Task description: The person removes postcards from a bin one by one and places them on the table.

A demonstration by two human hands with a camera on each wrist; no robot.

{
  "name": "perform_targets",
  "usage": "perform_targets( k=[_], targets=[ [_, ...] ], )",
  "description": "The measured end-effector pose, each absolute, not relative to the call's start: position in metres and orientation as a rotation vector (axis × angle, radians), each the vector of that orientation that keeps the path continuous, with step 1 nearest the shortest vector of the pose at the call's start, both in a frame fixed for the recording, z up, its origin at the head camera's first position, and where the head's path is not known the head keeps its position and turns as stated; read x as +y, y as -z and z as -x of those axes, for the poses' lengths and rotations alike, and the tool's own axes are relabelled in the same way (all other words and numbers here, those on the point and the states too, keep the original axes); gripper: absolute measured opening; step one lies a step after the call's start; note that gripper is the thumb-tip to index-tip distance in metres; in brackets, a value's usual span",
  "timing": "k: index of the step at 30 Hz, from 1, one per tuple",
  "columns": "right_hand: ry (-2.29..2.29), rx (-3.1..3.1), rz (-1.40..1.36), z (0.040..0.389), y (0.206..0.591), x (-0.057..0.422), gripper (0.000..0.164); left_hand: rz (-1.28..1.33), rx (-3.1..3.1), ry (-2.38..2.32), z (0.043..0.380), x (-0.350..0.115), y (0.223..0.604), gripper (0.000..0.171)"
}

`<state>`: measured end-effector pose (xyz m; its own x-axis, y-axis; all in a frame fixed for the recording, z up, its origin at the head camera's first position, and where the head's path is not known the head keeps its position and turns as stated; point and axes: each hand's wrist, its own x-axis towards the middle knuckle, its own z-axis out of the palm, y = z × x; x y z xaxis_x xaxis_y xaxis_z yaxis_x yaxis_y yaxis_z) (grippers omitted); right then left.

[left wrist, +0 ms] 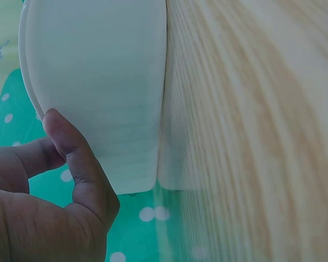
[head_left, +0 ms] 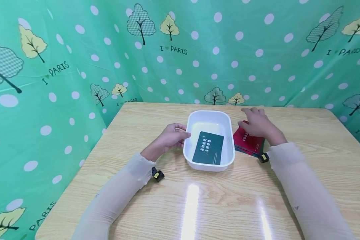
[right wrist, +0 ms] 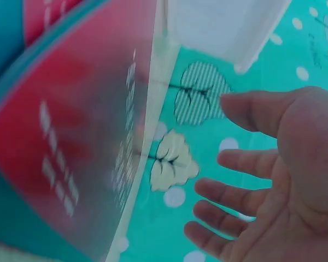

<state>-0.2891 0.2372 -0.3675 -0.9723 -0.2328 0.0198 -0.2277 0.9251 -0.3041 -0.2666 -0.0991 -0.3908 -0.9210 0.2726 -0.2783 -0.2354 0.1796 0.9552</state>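
Note:
In the head view a white plastic basin (head_left: pixel 205 120) stands on the table, with a dark green card (head_left: pixel 209 150) with white lettering lying flat inside it. My left hand (head_left: pixel 173 136) pinches the basin's left rim; the left wrist view shows the thumb and a finger (left wrist: pixel 71 136) at that edge. To the basin's right lies a small loose pile of cards, a red card (head_left: pixel 249 142) on top and green ones showing beneath. Over the far part of this pile hovers my right hand (head_left: pixel 258 122), its fingers spread and holding nothing, as the right wrist view confirms.
The wooden table (head_left: pixel 168 200) stretches toward me and to both sides. A green curtain (head_left: pixel 183 76) with white dots and trees hangs behind the table and along its left. Each wrist wears a small black camera, one (head_left: pixel 158 174) at the left sleeve.

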Motion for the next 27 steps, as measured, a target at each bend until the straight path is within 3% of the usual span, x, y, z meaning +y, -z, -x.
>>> perform_targets(
  k=[5,19,27],
  targets=[
    [0.553,3.089,0.45,0.287,0.363,0.225,0.064,-0.03,2.081,-1.791,0.267,-0.098,0.39,0.039],
    [0.556,3.083,0.657,0.272,0.361,0.178,0.071,-0.018,2.063,-1.742,0.269,-0.099,0.388,0.05],
    [0.675,2.959,0.693,0.263,0.365,0.159,0.083,-0.023,2.084,-1.765,0.268,-0.099,0.39,0.041]
  ],
)
